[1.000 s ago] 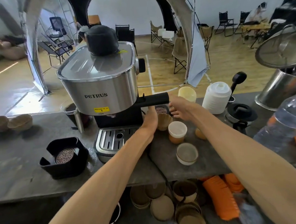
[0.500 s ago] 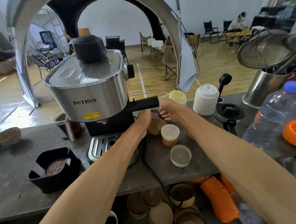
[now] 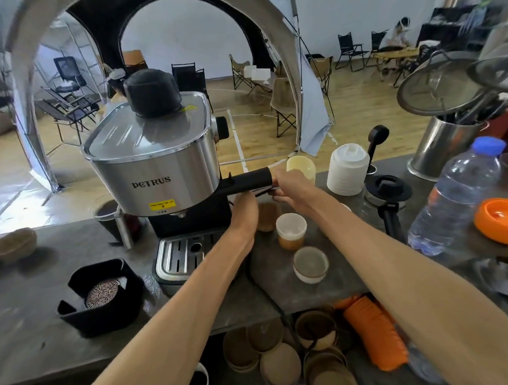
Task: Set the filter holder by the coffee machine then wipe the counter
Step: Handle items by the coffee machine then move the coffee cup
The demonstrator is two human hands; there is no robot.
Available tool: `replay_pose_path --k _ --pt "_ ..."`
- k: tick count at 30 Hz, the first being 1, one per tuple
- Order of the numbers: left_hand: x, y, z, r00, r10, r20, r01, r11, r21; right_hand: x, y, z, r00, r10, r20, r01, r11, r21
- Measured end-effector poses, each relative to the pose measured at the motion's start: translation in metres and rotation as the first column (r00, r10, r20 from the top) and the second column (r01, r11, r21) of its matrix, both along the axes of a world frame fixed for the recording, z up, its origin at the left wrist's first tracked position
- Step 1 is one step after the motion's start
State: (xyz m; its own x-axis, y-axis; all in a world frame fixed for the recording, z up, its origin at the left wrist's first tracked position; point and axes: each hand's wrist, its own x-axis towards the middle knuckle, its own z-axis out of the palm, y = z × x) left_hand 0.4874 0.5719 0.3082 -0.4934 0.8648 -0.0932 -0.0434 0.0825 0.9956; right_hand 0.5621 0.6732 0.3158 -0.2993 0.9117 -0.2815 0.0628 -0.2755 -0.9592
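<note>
The steel PETRUS coffee machine (image 3: 155,156) stands on the grey counter (image 3: 30,295). The filter holder's black handle (image 3: 246,181) sticks out to the right from under the machine's head, still seated there. My right hand (image 3: 291,187) is closed around the handle's outer end. Just below the handle, my left hand (image 3: 245,213) rests against the machine's black side above the drip tray (image 3: 179,253); its fingers are hidden. No cloth is in view.
Right of the machine stand a white cup (image 3: 290,230), a small bowl (image 3: 310,264), a yellow cup (image 3: 301,167), a white ribbed container (image 3: 349,168) and a black-lidded carafe (image 3: 387,196). A water bottle (image 3: 455,200) and an orange bowl (image 3: 504,221) sit at the far right, a black coaster holder (image 3: 101,297) at the left.
My right hand has slid up from beside the cups onto the end of the handle and closed on it. My left hand has risen slightly under the handle. The handle stays in place.
</note>
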Motion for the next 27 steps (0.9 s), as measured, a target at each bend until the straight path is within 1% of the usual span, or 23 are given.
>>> replay_pose_path --k 2,5,8,11,14,16,21,25,27 --pt "0.004 -0.013 -0.003 0.999 -0.034 0.008 0.034 0.999 -0.003 0.005 -0.005 -0.007 0.999 -0.037 0.017 0.037 0.999 0.008" --pt "0.009 -0.03 -0.008 0.999 -0.053 -0.01 0.053 0.997 -0.056 0.015 -0.01 -0.016 0.999 -0.037 0.025 0.036 0.999 0.005" --pt "0.017 -0.048 -0.01 0.997 -0.066 -0.046 0.063 0.995 -0.077 0.023 -0.015 -0.018 0.997 -0.049 0.063 0.045 0.997 0.062" --pt "0.027 -0.066 -0.007 0.993 -0.084 -0.084 0.079 0.995 -0.055 0.027 -0.018 -0.017 0.994 -0.021 0.103 0.007 0.992 0.129" --pt "0.034 -0.077 -0.008 0.986 -0.123 -0.113 0.117 0.992 -0.055 0.028 -0.02 -0.018 0.983 0.014 0.181 -0.043 0.986 0.161" --pt "0.035 -0.079 -0.011 0.984 -0.141 -0.107 0.136 0.989 -0.054 0.028 -0.021 -0.016 0.984 0.025 0.176 -0.051 0.988 0.145" --pt "0.031 -0.081 -0.014 0.988 -0.132 -0.079 0.124 0.988 -0.094 0.033 -0.02 -0.007 0.991 0.071 0.113 -0.078 0.995 0.059" --pt "0.021 -0.068 -0.009 0.986 -0.06 -0.158 0.039 0.991 -0.13 0.038 -0.017 -0.004 0.989 0.111 0.097 -0.114 0.993 0.028" --pt "0.017 -0.056 -0.005 0.976 -0.064 -0.209 0.031 0.987 -0.161 0.039 -0.015 -0.003 0.989 0.12 0.091 -0.123 0.992 0.019"
